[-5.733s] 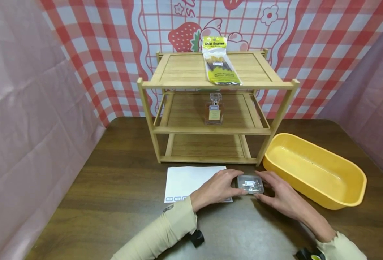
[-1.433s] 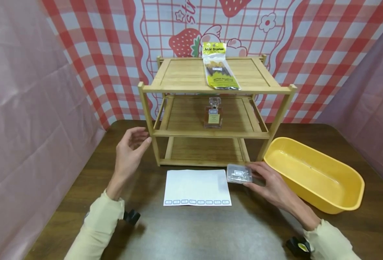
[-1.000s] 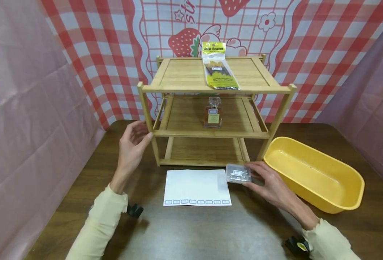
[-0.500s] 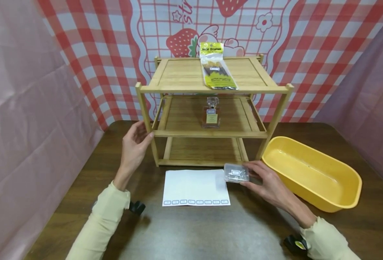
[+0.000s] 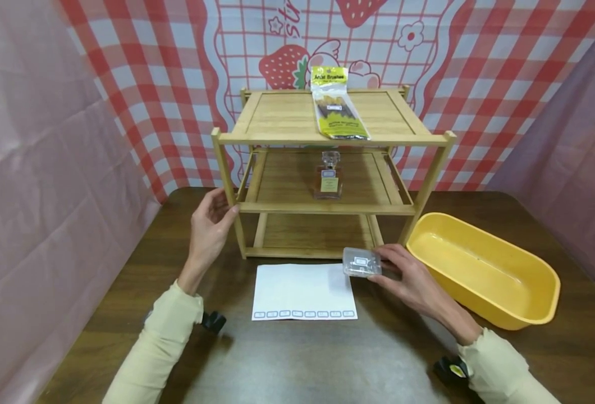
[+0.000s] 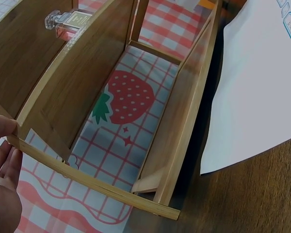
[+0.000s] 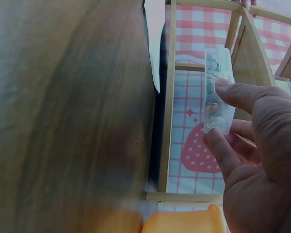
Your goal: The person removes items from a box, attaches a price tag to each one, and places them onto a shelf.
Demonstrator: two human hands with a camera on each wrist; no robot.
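My right hand [image 5: 416,283] pinches a small clear plastic box [image 5: 360,262] by its right side. The box has a white label on its lid, and small pieces show through its wall in the right wrist view [image 7: 214,92]. It is held level in front of the bottom tier, overlapping the paper's corner in the head view. My left hand [image 5: 208,233] grips the front left post of the wooden shelf rack [image 5: 328,209], thumb in front and fingers behind; the left wrist view shows thumb and fingers [image 6: 10,162] around the post at the middle tier.
A pack of artist brushes [image 5: 339,109] lies on the top tier. On the middle tier stands a glass perfume bottle [image 5: 329,179]. White paper [image 5: 302,289] with a row of printed labels lies before the rack. A yellow plastic tub [image 5: 484,269] stands to its right.
Since the oldest frame, my left hand has let go of the box and moved left to grip the rack's post. My right hand has carried the box leftward and, lately, slightly up toward the rack.
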